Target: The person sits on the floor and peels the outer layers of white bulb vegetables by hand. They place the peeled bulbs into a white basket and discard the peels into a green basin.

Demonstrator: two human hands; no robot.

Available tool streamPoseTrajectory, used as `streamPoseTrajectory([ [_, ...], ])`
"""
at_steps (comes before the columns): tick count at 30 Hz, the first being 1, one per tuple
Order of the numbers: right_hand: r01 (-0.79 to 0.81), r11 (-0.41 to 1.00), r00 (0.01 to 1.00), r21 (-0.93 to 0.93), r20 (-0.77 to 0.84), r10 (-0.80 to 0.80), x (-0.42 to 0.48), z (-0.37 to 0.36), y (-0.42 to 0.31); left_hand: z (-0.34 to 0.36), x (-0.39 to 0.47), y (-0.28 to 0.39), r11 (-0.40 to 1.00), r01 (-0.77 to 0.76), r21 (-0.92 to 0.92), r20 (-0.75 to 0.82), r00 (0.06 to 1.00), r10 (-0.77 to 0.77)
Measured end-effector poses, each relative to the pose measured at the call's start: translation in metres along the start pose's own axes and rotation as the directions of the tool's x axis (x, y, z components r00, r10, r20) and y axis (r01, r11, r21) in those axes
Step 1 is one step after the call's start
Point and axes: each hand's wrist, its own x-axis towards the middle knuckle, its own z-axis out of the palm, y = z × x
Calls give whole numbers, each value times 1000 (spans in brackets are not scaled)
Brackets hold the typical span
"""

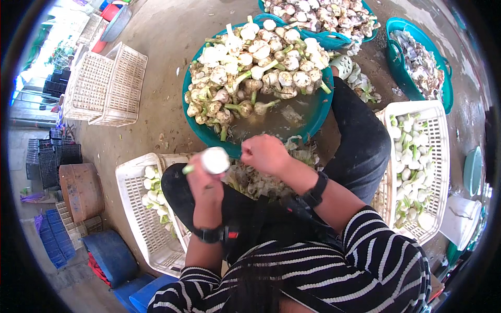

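My left hand (pixel 203 180) is closed around a peeled white garlic bulb (pixel 215 160), its green stem end poking out on the left. My right hand (pixel 266 154) is curled into a fist beside the near rim of a teal tub (pixel 188 113). Nothing shows sticking out of this fist, and its inside is hidden. Garlic bulbs (pixel 258 51) with cut stems and dirty skins are heaped in the tub, above murky brown water (pixel 254 125). Torn garlic skins (pixel 254 180) lie in a pile below my hands, between my legs.
White plastic crates with peeled garlic stand at my left (pixel 137 195) and right (pixel 440 156). A second tub of garlic (pixel 344 39) and a tub of skins (pixel 399 58) sit farther off. Stacked crates (pixel 121 86) are at the upper left. A white bucket (pixel 460 221) stands far right.
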Motion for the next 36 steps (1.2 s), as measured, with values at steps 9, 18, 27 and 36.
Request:
streamPoseTrajectory([
  [9, -267, 836, 961, -479, -200, 193, 119, 42, 145, -65, 27, 12, 809, 269, -523, 74, 960, -271],
  [18, -105, 862, 992, 496, 116, 54, 31, 24, 59, 51, 34, -49, 793, 598, 117, 183, 772, -609],
  [27, -320, 794, 943, 516, 253, 216, 3, 20, 38, 44, 33, -56, 768, 588, 254, 294, 710, -641],
  [36, 63, 897, 954, 438, -289, 75, -16, 34, 40, 38, 29, -25, 743, 251, 621, 465, 645, -606],
])
